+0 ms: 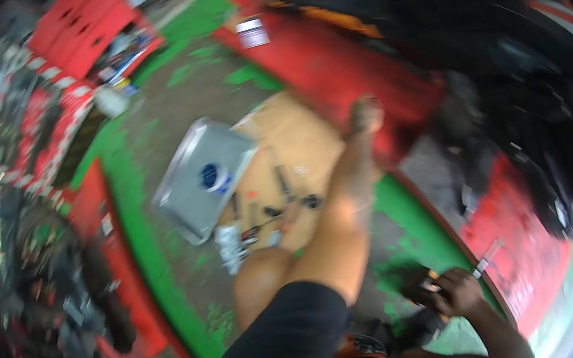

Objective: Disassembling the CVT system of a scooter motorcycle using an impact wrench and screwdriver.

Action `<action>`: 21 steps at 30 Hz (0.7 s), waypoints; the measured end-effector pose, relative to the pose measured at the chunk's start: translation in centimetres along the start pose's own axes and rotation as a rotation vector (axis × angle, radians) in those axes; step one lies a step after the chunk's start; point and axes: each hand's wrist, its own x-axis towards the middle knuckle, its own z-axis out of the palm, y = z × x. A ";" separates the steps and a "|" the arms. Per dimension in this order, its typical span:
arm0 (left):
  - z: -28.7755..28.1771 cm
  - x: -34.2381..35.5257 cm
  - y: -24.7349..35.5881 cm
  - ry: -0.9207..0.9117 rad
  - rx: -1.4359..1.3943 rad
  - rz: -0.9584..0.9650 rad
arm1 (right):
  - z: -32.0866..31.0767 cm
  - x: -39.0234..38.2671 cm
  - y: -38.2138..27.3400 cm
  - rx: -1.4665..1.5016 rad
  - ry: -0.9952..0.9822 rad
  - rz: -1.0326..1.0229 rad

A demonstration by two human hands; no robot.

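The picture is smeared by motion. At the lower right, my right hand [455,291] is closed round a dark tool with an orange patch. A slim silver rod [487,260] sticks out beyond the fingers; blur hides the tool's exact kind. I cannot make out my left hand. My bare legs [341,237] come out of black shorts [279,343] in the middle. One foot [366,114] is at a red platform; the other is by the cardboard sheet [295,131]. A metal tray [187,163] bears a white tub [216,179] with blue in it.
Several small dark tools and parts [283,183] lie on the cardboard beside a crumpled whitish bundle [230,248]. Red platforms [328,57] flank the green-painted floor [141,256]. A red tool cabinet [83,32] stands far left, cluttered parts [47,283] left, and dark machinery [498,79] right.
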 end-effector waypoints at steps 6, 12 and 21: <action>0.9 1.6 0.1 -0.091 0.002 0.025 | 0.5 -0.9 2.6 0.015 -0.017 -0.033; 5.3 -1.2 2.9 0.135 -0.153 0.072 | -0.4 -3.0 1.8 -0.048 0.031 0.025; 9.5 0.4 -11.6 0.216 -0.099 0.515 | 2.0 -2.9 2.0 0.029 -0.059 0.085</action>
